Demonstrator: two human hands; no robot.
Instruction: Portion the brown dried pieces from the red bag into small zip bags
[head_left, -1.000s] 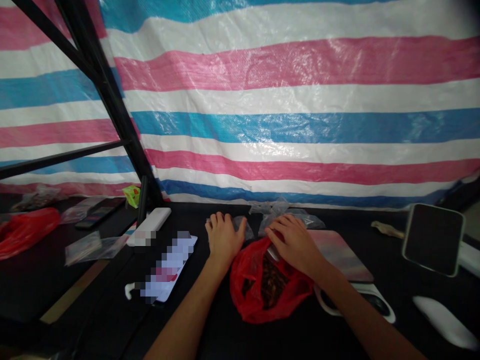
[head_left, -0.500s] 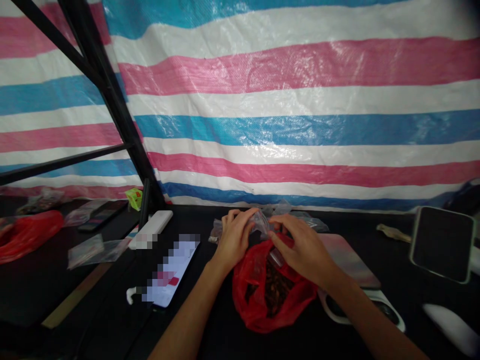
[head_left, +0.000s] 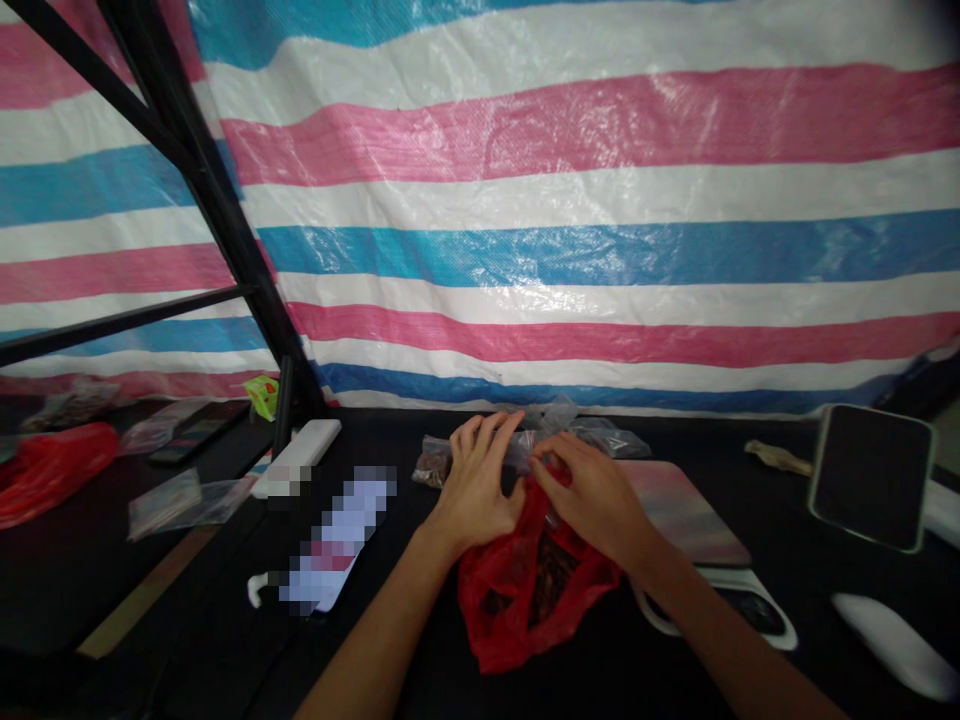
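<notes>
The head view looks down onto a black surface (head_left: 150,570), with a pink, white and blue striped tarpaulin (head_left: 600,210) hanging behind it and a black metal frame (head_left: 217,220) slanting across the left side. At the middle of the surface, a crumpled clear plastic bag (head_left: 577,437) lies crosswise, its long axis running left to right, just behind a red plastic bag (head_left: 525,610) filled with dark brown pieces (head_left: 551,580). A small clear packet of brown pieces (head_left: 433,463) sticks out at its left end.

The left grip (head_left: 476,490) sits arched over the clear bag's left part, fingers spread apart; whether it is clamped I cannot tell. The right grip (head_left: 592,495) lies nearer the red bag's gathered top, its fingertips (head_left: 541,470) drawn close together there, though what they pinch is hidden. The clear bag lies ahead of both hands, between them.

A pink marbled mouse mat (head_left: 682,510) lies just right of the right grip. Compared with the frame a second ago, the hands stand closer together and more arched, no longer resting flat.
</notes>
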